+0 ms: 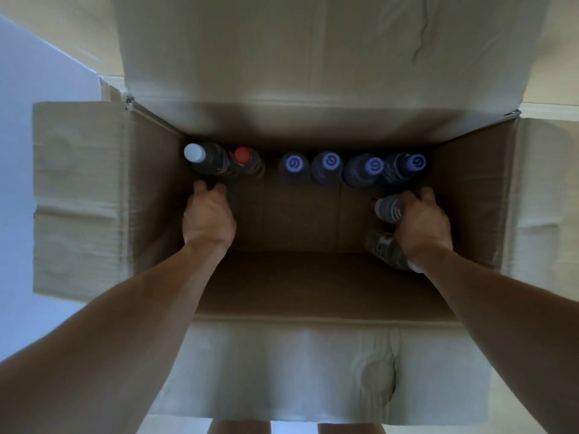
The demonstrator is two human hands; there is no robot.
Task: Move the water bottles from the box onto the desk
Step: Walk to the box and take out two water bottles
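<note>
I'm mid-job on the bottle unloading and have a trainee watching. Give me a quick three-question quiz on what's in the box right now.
1. True or false: both hands are inside the cardboard box.
2. How many bottles with blue logo caps stand along the far wall?
A) two B) four C) six
3. Fill in: the white-capped bottle stands in the far ____ corner, beside the red-capped bottle.

Key
1. True: the left hand grips a dark bottle and the right hand holds a bottle near the right wall.
2. B: four, the leftmost at, the rightmost at.
3. Left.
</note>
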